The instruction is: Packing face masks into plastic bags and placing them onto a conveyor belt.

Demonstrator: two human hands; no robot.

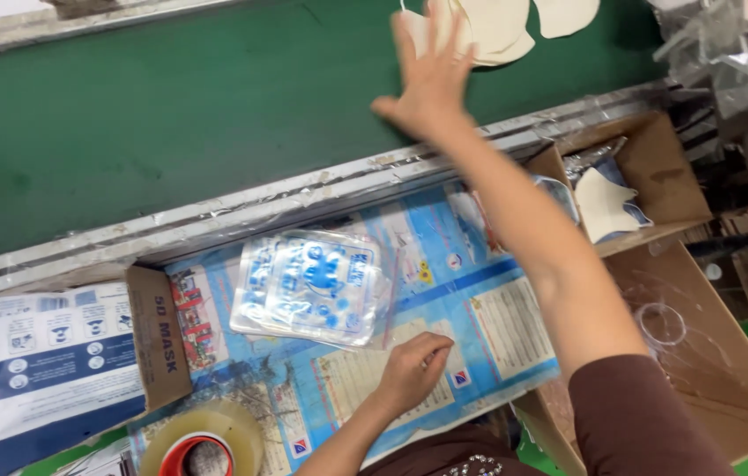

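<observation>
My right hand (431, 75) reaches out over the green conveyor belt (171, 115) with fingers spread, touching a pile of cream-coloured masks (502, 31) at the belt's far side. It holds nothing that I can see. My left hand (413, 370) rests on the blue printed sheet (444, 291) on the work surface, fingers curled loosely, just right of a stack of clear printed plastic bags (312, 286). Whether the left fingers pinch anything is hidden.
A roll of clear tape (204, 441) lies at the lower left. A brown flat carton (158, 339) and white-blue packaging (48, 370) sit to the left. An open cardboard box (656, 167) with a mask (603, 203) stands right; a larger box (700, 353) is below it.
</observation>
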